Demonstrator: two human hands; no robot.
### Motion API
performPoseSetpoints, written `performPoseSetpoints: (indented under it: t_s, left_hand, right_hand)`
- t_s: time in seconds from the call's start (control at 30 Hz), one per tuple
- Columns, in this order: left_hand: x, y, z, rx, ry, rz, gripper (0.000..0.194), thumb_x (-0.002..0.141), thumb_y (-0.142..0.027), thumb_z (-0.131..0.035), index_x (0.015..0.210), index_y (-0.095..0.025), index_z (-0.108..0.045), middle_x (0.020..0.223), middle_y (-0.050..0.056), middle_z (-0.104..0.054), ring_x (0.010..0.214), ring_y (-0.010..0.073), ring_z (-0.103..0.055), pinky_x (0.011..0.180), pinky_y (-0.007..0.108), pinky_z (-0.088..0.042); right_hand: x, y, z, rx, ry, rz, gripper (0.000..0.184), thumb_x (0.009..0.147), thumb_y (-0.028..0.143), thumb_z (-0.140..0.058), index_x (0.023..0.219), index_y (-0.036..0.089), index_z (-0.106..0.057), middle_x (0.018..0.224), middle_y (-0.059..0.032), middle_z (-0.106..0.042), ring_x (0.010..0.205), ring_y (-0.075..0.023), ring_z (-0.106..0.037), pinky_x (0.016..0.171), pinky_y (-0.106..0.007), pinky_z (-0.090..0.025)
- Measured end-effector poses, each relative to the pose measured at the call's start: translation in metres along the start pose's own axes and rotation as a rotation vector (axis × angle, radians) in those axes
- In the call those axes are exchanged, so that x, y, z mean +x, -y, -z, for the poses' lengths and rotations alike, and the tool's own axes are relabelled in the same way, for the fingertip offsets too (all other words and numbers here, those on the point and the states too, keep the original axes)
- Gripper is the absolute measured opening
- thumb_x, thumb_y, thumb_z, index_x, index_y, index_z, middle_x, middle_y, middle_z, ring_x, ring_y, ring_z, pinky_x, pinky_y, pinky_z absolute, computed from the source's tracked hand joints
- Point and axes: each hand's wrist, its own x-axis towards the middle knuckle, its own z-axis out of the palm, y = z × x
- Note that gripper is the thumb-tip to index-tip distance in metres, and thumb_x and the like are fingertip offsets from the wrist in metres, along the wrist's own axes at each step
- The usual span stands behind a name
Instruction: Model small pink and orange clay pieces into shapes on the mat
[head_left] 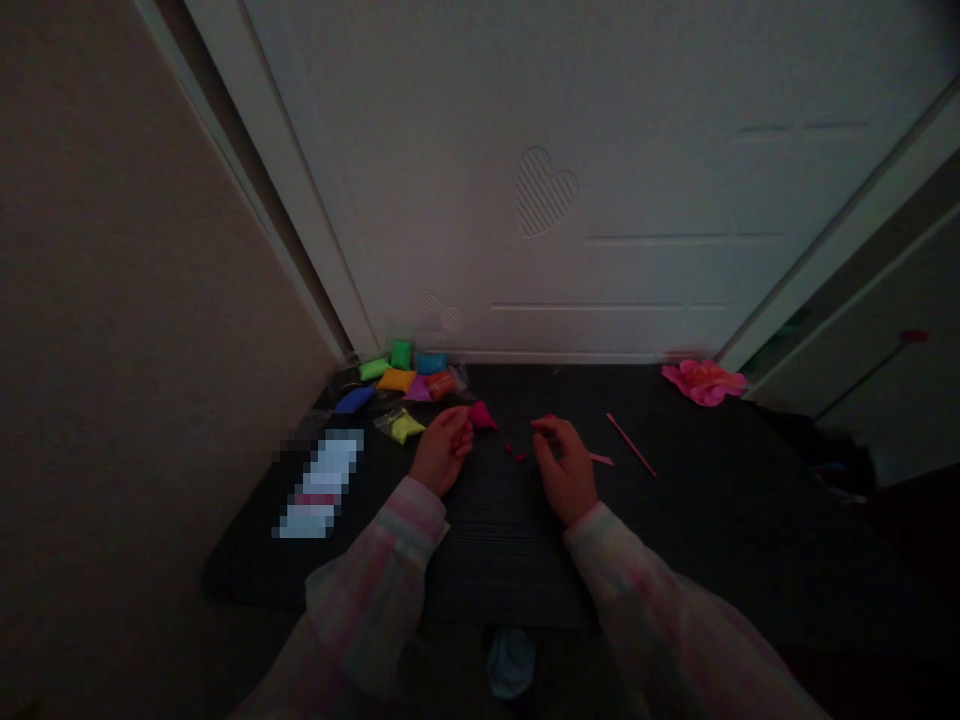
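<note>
My left hand is closed, thumb and fingers pressed together, above the dark table. What it pinches, if anything, is too small to make out. Right behind its fingertips lies a bright pink lump of what looks like modelling clay. Two small red-pink bits rest on the table between the hands. My right hand is loosely curved, its thumb apart from the index finger, with nothing visible in the gap. A trace of pink shows behind its fingers. Beside it are a flat pink strip and a thin pink stick.
Several packets of coloured clay, including a yellow one and a blue one, lie at the back left. A pixelated white rectangle is at the left. A pink paper-like flower sits back right. A white door closes off the far edge.
</note>
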Motion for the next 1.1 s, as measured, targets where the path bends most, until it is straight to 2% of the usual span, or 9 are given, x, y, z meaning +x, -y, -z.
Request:
performPoseSetpoints:
  t_s: [0.13, 0.3, 0.5, 0.63, 0.77, 0.83, 0.9, 1.0, 1.1]
  left_hand:
    - [-0.002, -0.002, -0.001, -0.033, 0.013, 0.023, 0.034, 0.070, -0.040, -0.053, 0.052, -0.014, -0.044, 0.035, -0.007, -0.037, 0.028, 0.0016, -0.029, 0.029, 0.013, -0.017]
    - [-0.006, -0.005, -0.004, -0.049, -0.031, -0.022, 0.041, 0.072, -0.039, -0.052, 0.043, -0.015, -0.035, 0.026, -0.008, -0.025, 0.023, 0.0029, -0.022, 0.029, 0.016, -0.012]
    - [-0.008, -0.007, -0.005, -0.040, -0.070, -0.013, 0.045, 0.072, -0.039, -0.052, 0.041, -0.016, -0.028, 0.025, -0.009, -0.023, 0.021, 0.0027, -0.018, 0.028, 0.017, -0.009]
    - [-0.004, -0.003, -0.002, -0.026, -0.009, -0.024, 0.040, 0.071, -0.041, -0.051, 0.046, -0.016, -0.033, 0.028, -0.009, -0.026, 0.024, 0.0027, -0.022, 0.029, 0.016, -0.015]
    - [0.001, 0.002, 0.001, -0.001, 0.004, -0.063, 0.018, 0.061, -0.024, -0.063, 0.064, -0.016, -0.047, 0.044, -0.007, -0.045, 0.040, 0.0044, -0.044, 0.037, 0.014, -0.030]
    - [0.002, 0.004, 0.001, 0.011, -0.009, -0.075, 0.024, 0.058, -0.015, -0.064, 0.077, -0.017, -0.051, 0.056, -0.005, -0.053, 0.050, 0.0059, -0.051, 0.043, 0.015, -0.037]
    - [0.002, 0.005, 0.001, 0.041, -0.018, -0.076, 0.028, 0.060, -0.014, -0.063, 0.084, -0.016, -0.051, 0.063, -0.003, -0.056, 0.053, 0.0066, -0.054, 0.045, 0.016, -0.040]
    - [0.001, 0.004, 0.000, 0.099, -0.008, -0.087, 0.025, 0.063, -0.020, -0.061, 0.087, -0.015, -0.052, 0.064, -0.002, -0.057, 0.043, 0.0037, -0.047, 0.037, 0.014, -0.034]
    - [-0.002, 0.003, -0.001, 0.122, 0.020, -0.085, 0.021, 0.063, -0.024, -0.062, 0.080, -0.015, -0.054, 0.050, -0.006, -0.049, 0.031, 0.0006, -0.032, 0.028, 0.013, -0.020]
  right_hand:
    - [0.000, 0.000, 0.000, 0.004, 0.000, -0.003, 0.015, 0.074, 0.015, -0.041, 0.084, 0.017, -0.053, 0.081, -0.0047, -0.053, 0.079, -0.0164, -0.050, 0.066, -0.029, -0.042]
    - [0.000, 0.000, 0.000, 0.004, 0.003, -0.009, 0.015, 0.074, 0.015, -0.042, 0.084, 0.018, -0.053, 0.082, -0.0042, -0.053, 0.077, -0.0160, -0.051, 0.065, -0.029, -0.042]
    - [0.000, 0.000, 0.000, 0.006, 0.008, -0.003, 0.015, 0.074, 0.015, -0.041, 0.084, 0.017, -0.052, 0.082, -0.0048, -0.052, 0.079, -0.0163, -0.050, 0.067, -0.029, -0.041]
    - [0.000, 0.000, 0.000, 0.007, 0.005, -0.006, 0.014, 0.075, 0.015, -0.041, 0.084, 0.018, -0.051, 0.083, -0.0045, -0.052, 0.080, -0.0165, -0.050, 0.067, -0.030, -0.042]
    - [0.000, 0.000, 0.001, 0.005, 0.000, -0.008, 0.014, 0.074, 0.015, -0.042, 0.084, 0.018, -0.051, 0.083, -0.0046, -0.052, 0.081, -0.0167, -0.050, 0.067, -0.030, -0.042]
    - [0.000, 0.000, 0.001, 0.004, -0.001, -0.008, 0.014, 0.074, 0.015, -0.041, 0.084, 0.018, -0.051, 0.083, -0.0049, -0.052, 0.081, -0.0169, -0.050, 0.067, -0.030, -0.042]
    - [0.000, 0.001, 0.001, 0.003, -0.003, -0.006, 0.014, 0.074, 0.015, -0.041, 0.084, 0.018, -0.051, 0.082, -0.0050, -0.052, 0.081, -0.0170, -0.050, 0.067, -0.030, -0.042]
    - [0.001, 0.002, 0.001, 0.001, -0.002, -0.006, 0.014, 0.074, 0.014, -0.041, 0.083, 0.019, -0.051, 0.082, -0.0046, -0.052, 0.081, -0.0169, -0.050, 0.067, -0.030, -0.042]
    - [0.001, 0.002, 0.001, 0.001, -0.002, -0.008, 0.014, 0.074, 0.014, -0.041, 0.083, 0.019, -0.051, 0.081, -0.0043, -0.052, 0.080, -0.0166, -0.050, 0.067, -0.030, -0.042]
